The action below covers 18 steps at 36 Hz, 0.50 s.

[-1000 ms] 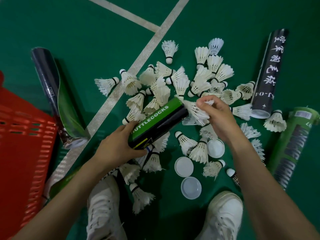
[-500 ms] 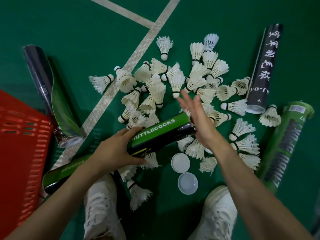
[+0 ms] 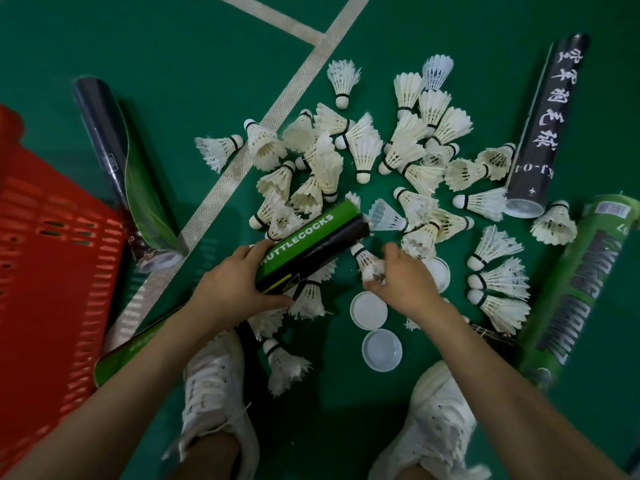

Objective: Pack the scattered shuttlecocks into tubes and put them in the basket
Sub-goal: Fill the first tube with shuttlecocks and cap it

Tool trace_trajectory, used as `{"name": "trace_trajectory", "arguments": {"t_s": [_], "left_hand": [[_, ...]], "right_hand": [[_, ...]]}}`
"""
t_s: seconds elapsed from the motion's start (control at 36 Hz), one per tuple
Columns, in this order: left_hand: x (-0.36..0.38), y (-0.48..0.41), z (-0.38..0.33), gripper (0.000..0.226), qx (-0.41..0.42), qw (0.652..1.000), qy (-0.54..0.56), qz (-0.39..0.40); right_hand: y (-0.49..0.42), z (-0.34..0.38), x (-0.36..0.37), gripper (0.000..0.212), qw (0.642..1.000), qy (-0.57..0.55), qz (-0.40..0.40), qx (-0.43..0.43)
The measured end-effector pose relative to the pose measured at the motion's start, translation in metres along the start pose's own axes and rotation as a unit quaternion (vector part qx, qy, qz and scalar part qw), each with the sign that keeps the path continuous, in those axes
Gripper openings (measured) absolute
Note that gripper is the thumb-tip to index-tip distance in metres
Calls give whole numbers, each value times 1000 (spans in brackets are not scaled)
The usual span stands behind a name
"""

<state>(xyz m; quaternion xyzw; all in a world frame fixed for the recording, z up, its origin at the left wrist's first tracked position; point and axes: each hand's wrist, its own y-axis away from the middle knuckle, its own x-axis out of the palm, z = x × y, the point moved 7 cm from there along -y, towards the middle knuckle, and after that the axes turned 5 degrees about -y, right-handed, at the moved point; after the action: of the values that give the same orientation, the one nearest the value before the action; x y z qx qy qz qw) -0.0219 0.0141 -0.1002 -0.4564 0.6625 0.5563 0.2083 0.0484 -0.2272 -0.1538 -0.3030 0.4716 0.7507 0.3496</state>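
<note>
Open green floor (image 3: 166,50) past court line (image 3: 242,161), red basket (image 3: 45,271) left, left grip (image 3: 235,289) clasping green shuttlecock tube (image 3: 311,242), right grip (image 3: 407,280) pinching shuttlecock (image 3: 366,260).

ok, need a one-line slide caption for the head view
Left hand holds a green-and-black tube while the right hand grips a shuttlecock beside the scattered pile; red basket at left.

Bare forearms, no sleeves; white lace-up sneakers (image 3: 214,403), perforated uppers, both feet.
</note>
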Motion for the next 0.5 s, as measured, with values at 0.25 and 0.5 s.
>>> {"name": "trace_trajectory", "arguments": {"t_s": [0.25,0.5], "left_hand": [[-24,7,10,107,5,999,-27,-23],[-42,-6,-9,97,31,992,-23,-122]], "right_hand": [[4,-6,-39,21,908,-401,-115,50],[-6,0,-86,26,760,-633,-144,42]]}}
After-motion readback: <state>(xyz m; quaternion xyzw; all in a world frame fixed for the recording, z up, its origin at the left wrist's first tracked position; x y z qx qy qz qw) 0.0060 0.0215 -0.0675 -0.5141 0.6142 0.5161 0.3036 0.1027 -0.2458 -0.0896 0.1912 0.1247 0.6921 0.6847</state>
